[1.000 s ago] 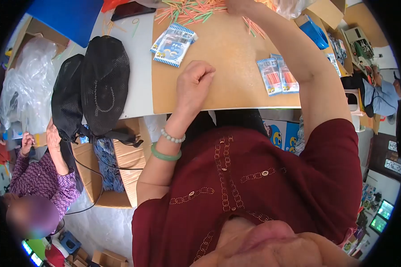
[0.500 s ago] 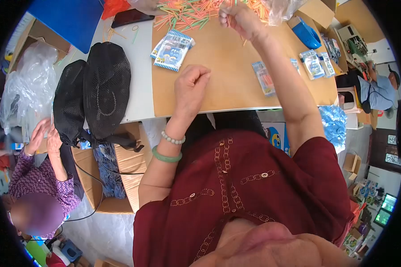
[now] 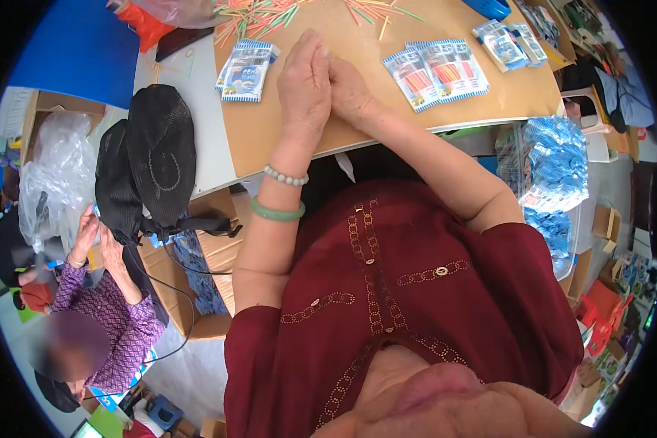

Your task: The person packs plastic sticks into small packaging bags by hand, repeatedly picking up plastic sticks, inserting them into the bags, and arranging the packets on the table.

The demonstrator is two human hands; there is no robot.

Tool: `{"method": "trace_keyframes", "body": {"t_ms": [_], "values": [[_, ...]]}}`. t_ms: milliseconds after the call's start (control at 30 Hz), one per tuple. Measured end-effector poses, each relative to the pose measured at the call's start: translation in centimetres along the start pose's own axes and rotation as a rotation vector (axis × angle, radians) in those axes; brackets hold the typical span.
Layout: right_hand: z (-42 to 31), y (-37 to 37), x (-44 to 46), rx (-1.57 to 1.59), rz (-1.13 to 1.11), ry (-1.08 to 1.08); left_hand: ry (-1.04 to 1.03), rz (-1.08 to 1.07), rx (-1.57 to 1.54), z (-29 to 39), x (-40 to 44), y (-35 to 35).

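Note:
My left hand [image 3: 304, 82], with a beaded bracelet and a green bangle on its wrist, is pressed palm to palm against my right hand [image 3: 347, 87] above the brown tabletop. The fingers of both are together, and anything between them is hidden. Just left of them lies a small stack of blue-and-white packets [image 3: 247, 71]. To the right, packets with pink and orange sticks showing inside [image 3: 445, 71] overlap in a fan. Beyond my hands, a loose heap of thin coloured sticks [image 3: 259, 16] in pink, orange, yellow and green spreads at the table's far edge.
More packets [image 3: 505, 45] lie at the table's right, near a blue container [image 3: 489, 7]. A black mesh bag [image 3: 160, 153] sits on the left side, beside a dark phone [image 3: 182, 42]. Below it stands an open cardboard box [image 3: 223, 241]. Another person [image 3: 109, 321] works at the left.
My right hand has come back from the stick heap to meet my left hand, which has moved slightly forward. The view has shifted, uncovering the fanned packets on the right.

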State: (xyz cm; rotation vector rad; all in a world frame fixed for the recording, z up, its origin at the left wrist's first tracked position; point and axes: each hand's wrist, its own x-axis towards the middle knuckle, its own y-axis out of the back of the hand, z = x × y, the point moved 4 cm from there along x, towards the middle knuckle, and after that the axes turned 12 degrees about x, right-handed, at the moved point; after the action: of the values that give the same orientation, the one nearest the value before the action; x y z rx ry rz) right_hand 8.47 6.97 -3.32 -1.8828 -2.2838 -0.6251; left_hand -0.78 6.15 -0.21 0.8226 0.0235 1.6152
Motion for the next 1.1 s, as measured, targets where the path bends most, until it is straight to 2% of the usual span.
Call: {"method": "trace_keyframes", "body": {"t_ms": [33, 100, 200, 267, 300, 333, 367, 433, 500, 533, 600, 733, 867, 900, 967, 1000, 1067, 1100], "values": [[0.3, 0.1, -0.1, -0.135, -0.03, -0.081, -0.004, -0.023, 0.089, 0.0, -0.1, -0.1], [0.6, -0.4, -0.1, -0.163, -0.05, -0.042, -0.006, -0.069, 0.268, -0.2, -0.4, -0.1], [0.9, -0.7, 0.3, -0.227, -0.098, 0.042, -0.006, -0.021, 0.218, 1.8, -1.2, 2.2], [0.6, 0.5, 0.8, -0.23, 0.081, 0.104, -0.009, 0.01, 0.204, 1.5, -1.0, 4.2], [0.5, 1.2, 1.1, -0.23, 0.172, 0.132, -0.006, 0.11, 0.31, 0.5, -0.9, 6.1], [-0.1, 2.7, 2.2, -0.419, 0.148, -0.04, -0.002, 0.21, 0.414, -0.3, -0.9, 7.9], [-0.2, 4.8, 3.3, -0.607, 0.121, -0.213, 0.001, 0.21, 0.421, -0.9, -0.5, 9.2], [3.0, 9.2, 5.9, -0.855, 0.297, -0.275, 0.343, 0.061, 0.707, -3.5, 0.8, 10.8], [6.6, 11.7, 7.7, -1.074, 0.163, -0.466, 0.314, 0.018, 0.787, -4.4, 1.6, 10.5], [4.3, 11.9, 7.8, -1.068, 0.161, -0.459, 0.287, -0.03, 0.855, -4.9, 2.0, 10.0], [-1.5, 10.0, 7.1, -1.314, -0.776, -0.249, 0.264, -0.073, 0.921, -5.5, 2.5, 9.5], [4.9, 11.0, 9.1, -1.314, -0.635, -0.1, 0.23, -0.059, 0.959, -6.6, 2.7, 8.5], [10.0, 11.6, 9.4, -1.283, -0.435, 0.104, 0.315, -0.049, 0.769, -9.4, 3.2, 9.6], [5.5, 10.2, 8.7, -1.284, -0.441, 0.104, 0.338, -0.036, 0.697, -9.9, 3.2, 10.1], [-1.4, 8.6, 6.7, -0.221, -0.16, -0.542, 0.373, -0.026, 0.553, -10.5, 3.2, 10.2], [-0.6, 7.9, 6.0, -0.219, -0.152, -0.551, 0.369, -0.038, 0.552, -10.2, 3.1, 9.9], [1.3, 5.9, 4.0, 0.135, -0.148, -0.355, 0.355, 0.018, 0.17, -8.4, 2.7, 9.8], [2.1, 5.2, 3.2, 0.137, -0.139, -0.36, 0.35, 0.046, -0.02, -7.6, 2.3, 9.9]]}}
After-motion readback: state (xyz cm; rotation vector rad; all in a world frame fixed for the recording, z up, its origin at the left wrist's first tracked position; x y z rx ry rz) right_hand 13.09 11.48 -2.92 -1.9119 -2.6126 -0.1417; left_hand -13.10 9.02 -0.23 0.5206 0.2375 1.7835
